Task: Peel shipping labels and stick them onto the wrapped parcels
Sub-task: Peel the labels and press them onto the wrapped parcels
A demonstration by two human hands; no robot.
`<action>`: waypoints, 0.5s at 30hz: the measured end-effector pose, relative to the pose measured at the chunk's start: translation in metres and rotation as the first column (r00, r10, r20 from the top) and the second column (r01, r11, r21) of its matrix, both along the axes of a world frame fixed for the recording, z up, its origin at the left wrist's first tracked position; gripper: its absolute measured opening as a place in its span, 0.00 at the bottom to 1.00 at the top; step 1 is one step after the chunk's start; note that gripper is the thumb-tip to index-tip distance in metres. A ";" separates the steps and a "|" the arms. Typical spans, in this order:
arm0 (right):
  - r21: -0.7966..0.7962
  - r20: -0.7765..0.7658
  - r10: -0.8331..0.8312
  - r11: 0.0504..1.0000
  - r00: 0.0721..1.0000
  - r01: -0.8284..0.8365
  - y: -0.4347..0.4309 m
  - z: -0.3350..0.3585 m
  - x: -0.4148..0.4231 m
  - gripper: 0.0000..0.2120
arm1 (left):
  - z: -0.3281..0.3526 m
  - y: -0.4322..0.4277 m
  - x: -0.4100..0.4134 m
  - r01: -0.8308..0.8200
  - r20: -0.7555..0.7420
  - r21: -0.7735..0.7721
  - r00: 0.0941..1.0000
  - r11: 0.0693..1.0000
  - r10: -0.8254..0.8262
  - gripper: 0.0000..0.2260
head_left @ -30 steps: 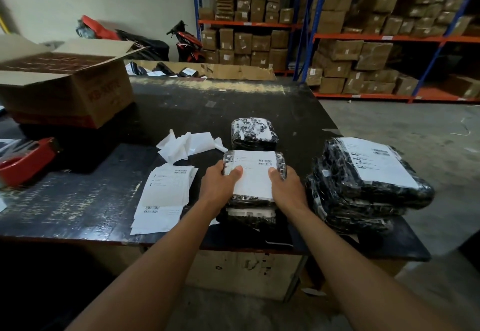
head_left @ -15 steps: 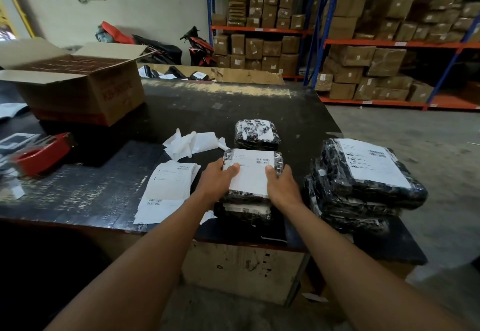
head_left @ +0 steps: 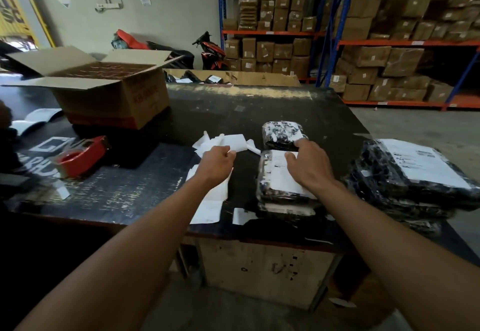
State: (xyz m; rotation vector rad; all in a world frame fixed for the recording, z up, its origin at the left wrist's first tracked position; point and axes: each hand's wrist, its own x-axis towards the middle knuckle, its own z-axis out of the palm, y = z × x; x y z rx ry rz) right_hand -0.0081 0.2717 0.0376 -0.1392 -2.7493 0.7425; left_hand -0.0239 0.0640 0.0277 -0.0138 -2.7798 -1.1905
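Note:
A black wrapped parcel (head_left: 265, 190) with a white label (head_left: 279, 177) on top lies on another parcel near the table's front edge. My right hand (head_left: 309, 167) rests flat on that label with its fingers spread. Its index finger reaches the unlabelled black-and-white parcel (head_left: 279, 129) just behind. My left hand (head_left: 217, 164) hovers to the left with curled fingers, above the stack of shipping labels (head_left: 209, 210). It is close to the crumpled backing papers (head_left: 232, 142). I see nothing clearly held in it.
A pile of labelled parcels (head_left: 415, 172) sits at the table's right edge. A red tape dispenser (head_left: 80, 156) and an open cardboard box (head_left: 111, 97) stand on the left of the black table (head_left: 117, 193). Shelves of cartons (head_left: 363, 42) line the back.
My left hand has left the labelled parcel and moved left over the label stack. My right hand slid forward across the label toward the far parcel.

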 end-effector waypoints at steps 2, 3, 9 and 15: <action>0.004 -0.085 0.063 0.998 0.994 -0.063 -0.033 0.007 -0.005 0.14 | -0.001 -0.027 -0.005 -0.020 -0.019 -0.050 1.000 0.999 0.019 0.14; 0.016 -0.110 0.100 0.995 0.989 -0.099 -0.052 0.008 -0.007 0.12 | -0.004 -0.041 -0.007 -0.028 -0.024 -0.071 0.999 0.997 0.026 0.14; 0.029 0.026 0.198 0.980 0.980 -0.199 -0.138 -0.029 -0.014 0.11 | -0.042 -0.101 -0.013 -0.010 0.078 -0.112 0.997 0.994 0.019 0.17; -0.135 0.276 0.075 0.990 0.958 -0.038 -0.158 -0.062 -0.022 0.19 | -0.067 -0.120 -0.021 0.009 0.142 0.000 0.990 1.000 -0.008 0.14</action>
